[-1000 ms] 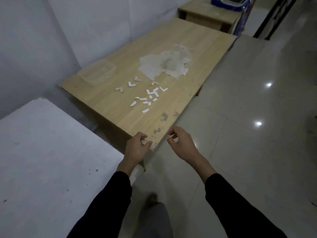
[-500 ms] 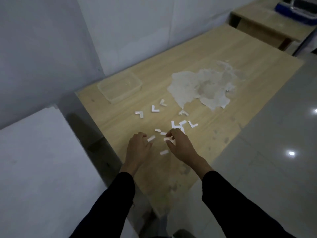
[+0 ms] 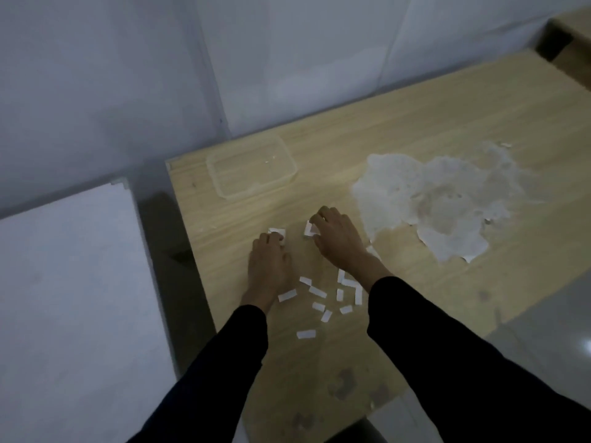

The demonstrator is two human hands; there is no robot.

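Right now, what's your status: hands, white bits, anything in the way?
Left hand touches one white piece, grip unclear. Right hand pinches an L-shaped piece. Loose strips between the wrists; clear tub beyond, unobstructed.

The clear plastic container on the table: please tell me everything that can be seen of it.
The container is clear plastic, shallow, rectangular with rounded corners, and has no lid. It stands upright on the wooden table, near its far left corner by the wall. Only tiny white specks show inside. Nothing else touches it.
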